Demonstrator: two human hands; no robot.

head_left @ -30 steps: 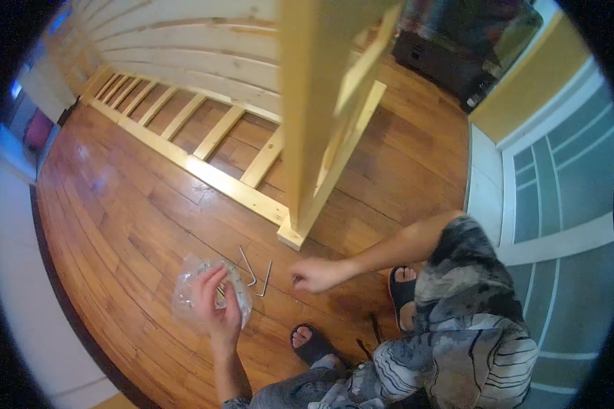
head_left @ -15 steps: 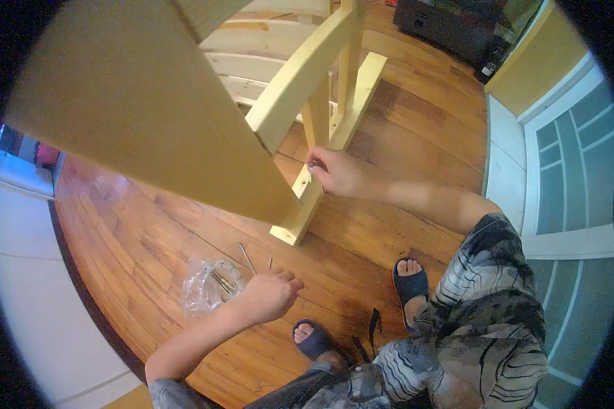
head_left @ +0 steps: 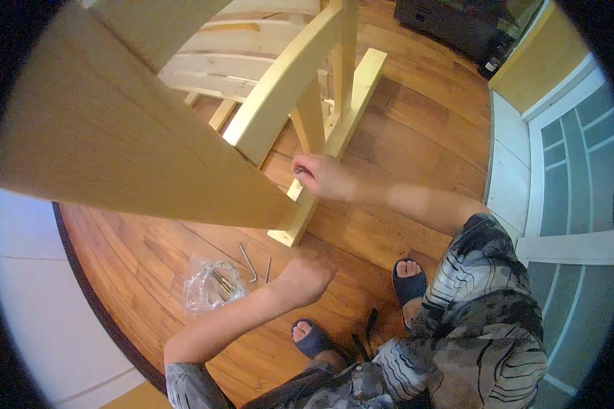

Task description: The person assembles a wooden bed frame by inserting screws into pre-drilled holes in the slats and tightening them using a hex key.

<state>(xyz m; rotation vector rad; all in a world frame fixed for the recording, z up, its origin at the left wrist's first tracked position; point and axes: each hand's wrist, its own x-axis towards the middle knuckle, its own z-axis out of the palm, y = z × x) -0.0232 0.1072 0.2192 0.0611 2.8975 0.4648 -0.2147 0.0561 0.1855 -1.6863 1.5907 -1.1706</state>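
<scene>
My right hand (head_left: 326, 177) is closed in a pinch just above the bottom rail (head_left: 361, 92) of a pale wooden frame. Between its fingertips a small dark thing shows, too covered to name. Close under those fingers is a hole in the rail. My left hand (head_left: 307, 276) hovers over the floor near the rail's front end, its fingers smeared by motion. Beside it on the floor lie a bent hex key (head_left: 247, 261) and a thin metal rod (head_left: 268, 270). A clear plastic bag (head_left: 201, 290) with several brass-coloured bolts (head_left: 222, 281) lies left of them.
A broad wooden board (head_left: 123, 143) slants across the upper left, close to me. Behind it are a curved wooden piece (head_left: 283, 85) and pale slats (head_left: 232, 65). A glazed white door (head_left: 566, 170) stands at right, a dark cabinet (head_left: 450, 27) at the far right.
My left hand has moved right and slightly up, away from the bag, uncovering the hex key's bent end. The right hand has shifted slightly left along the rail. The view has tilted a little.
</scene>
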